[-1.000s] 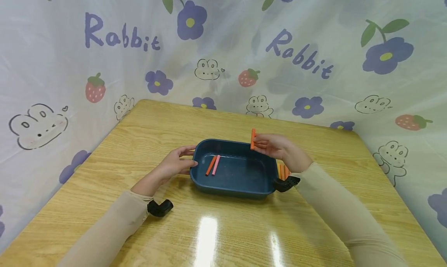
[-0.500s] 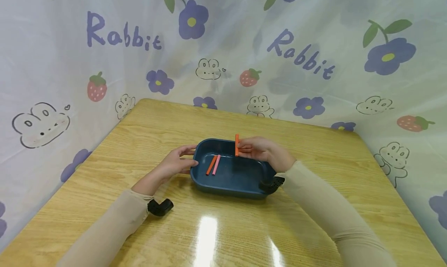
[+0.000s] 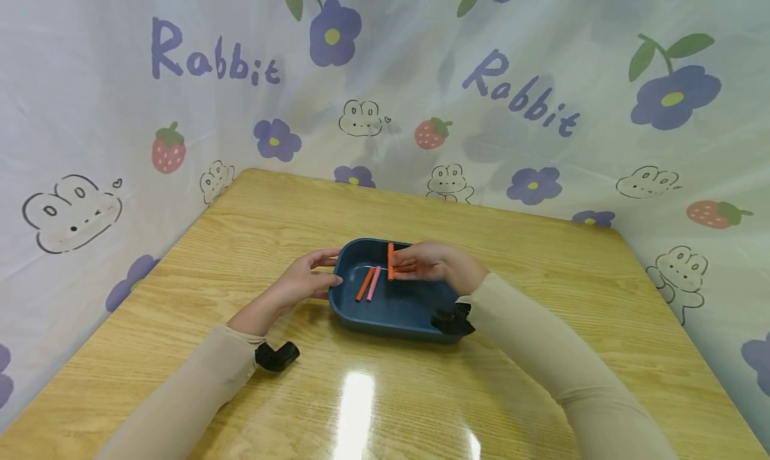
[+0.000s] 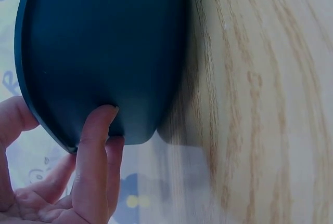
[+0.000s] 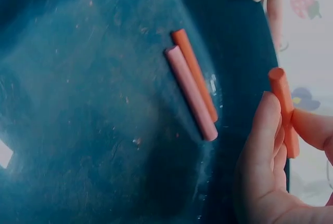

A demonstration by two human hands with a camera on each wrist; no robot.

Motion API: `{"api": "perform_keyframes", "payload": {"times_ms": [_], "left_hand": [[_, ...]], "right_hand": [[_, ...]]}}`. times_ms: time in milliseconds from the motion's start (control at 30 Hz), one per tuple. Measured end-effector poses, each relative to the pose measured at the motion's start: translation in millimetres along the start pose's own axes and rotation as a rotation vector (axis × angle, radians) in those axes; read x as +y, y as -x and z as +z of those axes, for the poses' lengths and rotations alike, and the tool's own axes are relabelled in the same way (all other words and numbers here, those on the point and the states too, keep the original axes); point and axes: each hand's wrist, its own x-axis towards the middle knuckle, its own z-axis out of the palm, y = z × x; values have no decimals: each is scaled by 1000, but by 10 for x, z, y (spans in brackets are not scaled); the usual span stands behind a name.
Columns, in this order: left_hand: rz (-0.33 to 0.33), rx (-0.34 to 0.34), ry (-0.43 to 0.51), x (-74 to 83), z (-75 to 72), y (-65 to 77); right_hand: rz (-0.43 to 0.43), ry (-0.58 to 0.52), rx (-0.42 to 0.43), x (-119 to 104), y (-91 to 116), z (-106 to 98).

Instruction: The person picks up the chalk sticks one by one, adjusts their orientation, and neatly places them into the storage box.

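My right hand [image 3: 430, 261] pinches an orange, chalk-like stick [image 3: 390, 262] upright between thumb and fingers, above the inside of a dark blue rectangular tub [image 3: 391, 327]. In the right wrist view this orange stick [image 5: 283, 112] is held near the tub's end wall. A red-orange stick [image 3: 364, 285] and a pink stick [image 3: 373, 283] lie side by side on the tub's floor, toward its left end. My left hand [image 3: 303, 276] grips the tub's left end. In the left wrist view, its fingers [image 4: 93, 151] press against the tub's outer wall.
The tub stands on a wooden table [image 3: 289, 212] with a glossy, reflecting surface. A white cloth [image 3: 385, 65] printed with rabbits, flowers and strawberries hangs behind and around it. Black camera mounts [image 3: 277, 356] sit on both wrists.
My right hand has carried the orange stick left and down, from the tub's back right rim to over its middle. The left hand and the tub have stayed in place.
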Motion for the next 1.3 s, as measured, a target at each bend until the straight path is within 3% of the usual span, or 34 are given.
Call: {"api": "perform_keyframes", "payload": {"times_ms": [300, 600, 1000, 1300], "left_hand": [[2, -5, 2, -19, -10, -14], [-14, 8, -5, -15, 6, -18], [-15, 17, 2, -15, 8, -12], [-18, 19, 4, -10, 12, 2]], "right_hand": [[101, 41, -36, 4, -115, 55], [162, 91, 44, 125, -215, 130], [182, 111, 89, 146, -270, 187], [182, 137, 66, 115, -215, 145]]}}
